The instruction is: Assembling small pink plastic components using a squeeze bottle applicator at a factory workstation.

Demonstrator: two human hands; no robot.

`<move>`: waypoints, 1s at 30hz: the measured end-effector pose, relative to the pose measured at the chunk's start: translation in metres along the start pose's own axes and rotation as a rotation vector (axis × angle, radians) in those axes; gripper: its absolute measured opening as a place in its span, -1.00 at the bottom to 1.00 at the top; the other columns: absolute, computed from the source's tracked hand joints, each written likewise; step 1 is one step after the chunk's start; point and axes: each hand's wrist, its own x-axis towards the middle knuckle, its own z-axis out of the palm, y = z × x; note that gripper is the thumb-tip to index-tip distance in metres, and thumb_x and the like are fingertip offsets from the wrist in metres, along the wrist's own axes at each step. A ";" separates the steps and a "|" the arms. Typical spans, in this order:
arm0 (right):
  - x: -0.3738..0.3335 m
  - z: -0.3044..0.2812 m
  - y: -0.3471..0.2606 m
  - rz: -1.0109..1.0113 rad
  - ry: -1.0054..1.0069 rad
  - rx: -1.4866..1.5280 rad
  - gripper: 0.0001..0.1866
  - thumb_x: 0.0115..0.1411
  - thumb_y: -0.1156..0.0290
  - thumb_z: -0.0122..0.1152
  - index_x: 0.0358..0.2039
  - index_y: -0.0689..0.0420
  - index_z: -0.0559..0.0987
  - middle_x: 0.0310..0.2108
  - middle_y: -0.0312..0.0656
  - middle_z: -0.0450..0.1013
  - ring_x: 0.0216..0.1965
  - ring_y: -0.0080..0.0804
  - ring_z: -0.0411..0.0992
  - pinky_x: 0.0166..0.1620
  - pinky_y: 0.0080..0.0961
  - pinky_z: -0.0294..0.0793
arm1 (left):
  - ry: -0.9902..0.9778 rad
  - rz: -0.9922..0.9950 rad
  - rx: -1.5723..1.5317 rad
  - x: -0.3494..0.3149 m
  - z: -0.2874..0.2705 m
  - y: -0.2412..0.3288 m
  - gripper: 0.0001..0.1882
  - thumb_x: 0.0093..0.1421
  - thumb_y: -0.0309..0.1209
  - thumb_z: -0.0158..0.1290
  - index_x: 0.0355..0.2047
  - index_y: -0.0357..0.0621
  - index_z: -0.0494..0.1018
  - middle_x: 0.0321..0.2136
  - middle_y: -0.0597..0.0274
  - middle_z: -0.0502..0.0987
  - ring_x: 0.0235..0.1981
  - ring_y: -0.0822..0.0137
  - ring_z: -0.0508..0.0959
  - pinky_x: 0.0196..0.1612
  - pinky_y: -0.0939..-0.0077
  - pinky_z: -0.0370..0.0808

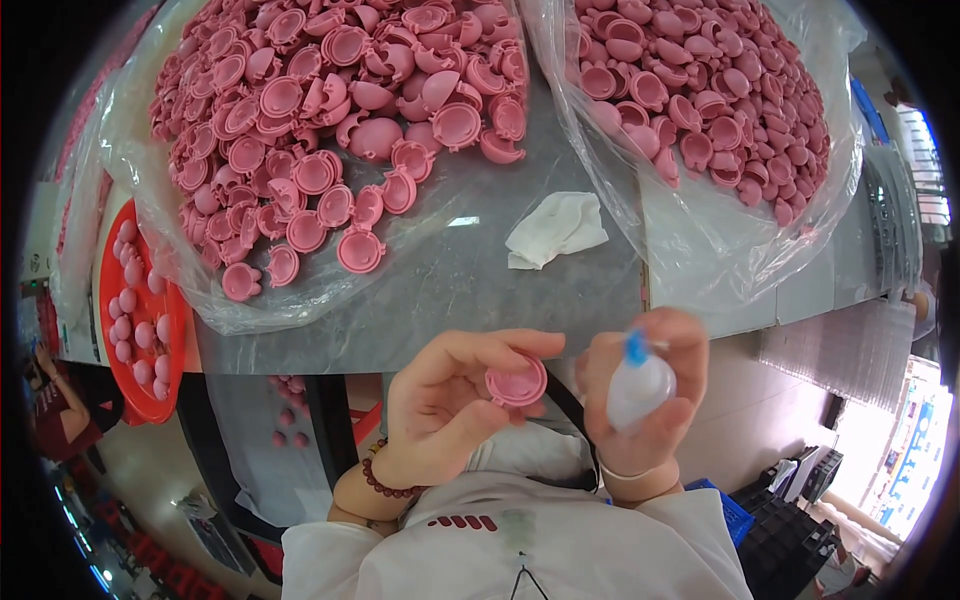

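Between the thumb and fingers of my left hand [448, 400] is a round pink plastic half-shell [518, 382], its hollow side showing. Close by on the right, my right hand [672, 390] is closed around a small translucent squeeze bottle [640, 388] with a blue top [636, 346]. The bottle stands roughly upright, and its tip is blurred. Both hands are just in front of the table's near edge, apart from each other. Beyond them lies a large heap of similar pink shells [345, 45] on clear plastic sheeting.
A second heap of smaller pink pieces [727, 132] sits in clear plastic at the right. A crumpled white cloth [556, 230] lies on the grey tabletop [450, 290]. At the left, a red tray [150, 395] carries several pink balls. Another person's arm [68, 400] shows far left.
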 end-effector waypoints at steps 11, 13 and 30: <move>0.024 -0.012 -0.008 -0.610 -0.250 0.041 -0.55 -0.18 0.13 0.35 -0.39 0.24 0.51 -0.57 -0.26 0.35 -0.71 -0.55 0.16 -0.68 -0.62 0.06 | 0.128 -0.072 -0.181 -0.002 0.001 0.002 -0.55 -0.04 -0.42 0.17 -0.20 -0.31 0.22 -0.15 -0.23 0.37 -0.44 0.35 0.52 -0.49 0.61 0.50; 0.021 -0.005 -0.012 -0.663 -0.230 -0.090 -0.53 -0.21 0.09 0.34 -0.42 0.24 0.53 -0.60 -0.29 0.34 -0.71 -0.55 0.16 -0.70 -0.62 0.05 | 0.115 -0.075 -0.162 -0.001 0.002 0.002 -0.52 -0.04 -0.41 0.17 -0.17 -0.32 0.22 -0.16 -0.23 0.38 -0.44 0.36 0.52 -0.48 0.61 0.50; 0.018 -0.006 -0.017 -0.656 -0.338 -0.410 -0.52 -0.19 0.12 0.33 -0.36 0.26 0.53 -0.59 -0.31 0.38 -0.70 -0.49 0.24 -0.69 -0.60 0.15 | 0.057 -0.057 -0.138 0.000 0.005 0.003 -0.58 0.09 -0.44 0.03 -0.07 -0.35 0.20 -0.12 -0.30 0.33 -0.38 0.27 0.52 -0.27 0.44 0.48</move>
